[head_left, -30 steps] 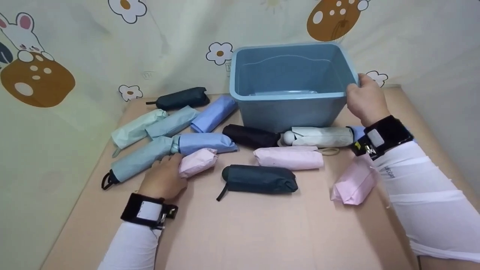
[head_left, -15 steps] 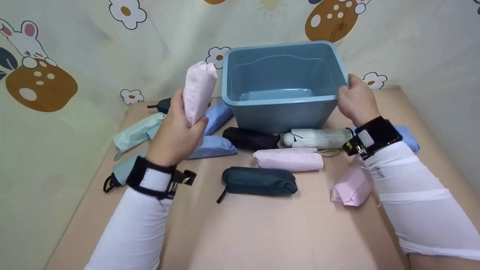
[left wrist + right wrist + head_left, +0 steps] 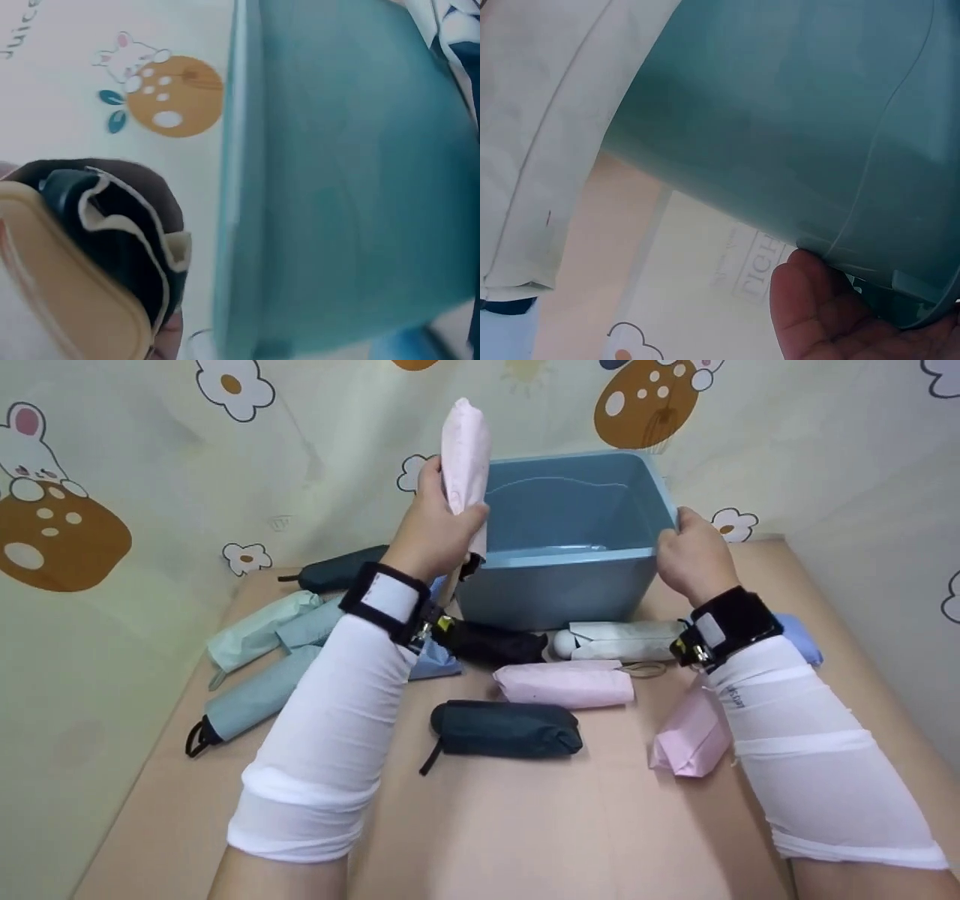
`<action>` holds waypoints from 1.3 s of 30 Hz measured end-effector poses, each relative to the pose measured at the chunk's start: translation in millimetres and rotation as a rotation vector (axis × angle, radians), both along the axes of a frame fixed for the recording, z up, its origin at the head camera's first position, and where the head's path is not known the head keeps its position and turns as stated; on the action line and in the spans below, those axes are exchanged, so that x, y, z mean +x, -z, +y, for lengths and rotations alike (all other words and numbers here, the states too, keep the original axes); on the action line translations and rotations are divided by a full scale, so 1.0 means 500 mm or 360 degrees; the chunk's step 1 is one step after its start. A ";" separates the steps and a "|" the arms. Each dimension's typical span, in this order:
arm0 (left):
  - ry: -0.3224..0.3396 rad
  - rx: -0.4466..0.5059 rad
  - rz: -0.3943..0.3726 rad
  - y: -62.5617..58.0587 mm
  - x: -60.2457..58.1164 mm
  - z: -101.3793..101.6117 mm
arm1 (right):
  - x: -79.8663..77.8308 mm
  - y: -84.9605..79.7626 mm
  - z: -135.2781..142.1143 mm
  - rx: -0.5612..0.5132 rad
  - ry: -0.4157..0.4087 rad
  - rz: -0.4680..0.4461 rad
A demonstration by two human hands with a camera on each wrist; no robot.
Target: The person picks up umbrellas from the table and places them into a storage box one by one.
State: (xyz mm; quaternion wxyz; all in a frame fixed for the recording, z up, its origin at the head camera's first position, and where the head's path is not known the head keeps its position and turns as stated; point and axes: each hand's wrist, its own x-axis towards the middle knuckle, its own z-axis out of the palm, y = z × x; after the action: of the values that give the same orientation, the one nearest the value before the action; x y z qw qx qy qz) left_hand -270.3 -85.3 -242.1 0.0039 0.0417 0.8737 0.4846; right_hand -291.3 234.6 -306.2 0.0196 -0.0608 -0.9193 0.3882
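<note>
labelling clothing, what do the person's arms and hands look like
The left hand and right hand are bare. Each arm has a white cloth sleeve and a black wrist strap with a pale rectangular patch and small metallic fitting. Dark lettering marks the right sleeve.

Bin (image 3: 555, 592) at rear of table (image 3: 525, 825), backdrop (image 3: 337, 472) behind. Right hand (image 3: 697, 555) on bin's right rim; left hand (image 3: 435, 529) at bin's left front, held umbrella (image 3: 466, 450) before left rim corner. Just before bin: first umbrella (image 3: 499, 645) left, second umbrella (image 3: 622, 641) right, nearly end to end. Before them, third umbrella (image 3: 566, 685); nearer still, fourth umbrella (image 3: 510, 729). Right: fifth umbrella (image 3: 688, 737) partly behind right forearm (image 3: 817, 757), sixth umbrella (image 3: 802, 639) farther back, beyond it. Table's left: umbrella cluster (image 3: 262, 631), partly behind left forearm (image 3: 322, 735).
</note>
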 end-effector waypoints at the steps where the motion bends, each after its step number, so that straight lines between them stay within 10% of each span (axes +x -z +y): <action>1: -0.0015 -0.0017 -0.0032 0.003 -0.008 0.006 | 0.000 0.000 -0.002 0.0000 -0.0003 -0.0001; 10: -0.0071 0.0036 -0.0288 0.002 -0.053 0.027 | 0.010 -0.007 -0.016 -0.0121 0.0021 -0.0037; 14: -0.0126 -0.0178 -0.0296 0.000 -0.056 0.043 | 0.016 -0.007 -0.014 -0.0093 -0.0031 0.0025; 26: -0.0121 -0.0878 -0.0265 0.016 -0.030 0.072 | 0.070 0.012 -0.026 0.0199 -0.0404 0.0902; 32: 0.0047 -0.1031 -0.0288 0.013 -0.026 0.072 | 0.067 0.047 -0.026 0.0232 -0.0373 0.1034; 39: 0.0004 -0.1037 -0.0259 0.012 -0.028 0.072 | 0.073 0.059 -0.009 0.0249 -0.0508 0.1199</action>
State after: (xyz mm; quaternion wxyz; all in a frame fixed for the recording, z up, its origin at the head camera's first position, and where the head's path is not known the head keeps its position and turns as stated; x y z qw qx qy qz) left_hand -284.1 -49.2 -248.1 0.0872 0.0005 0.9795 0.1814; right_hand -254.8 230.1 -335.6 0.2986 0.2305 -0.8726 0.3103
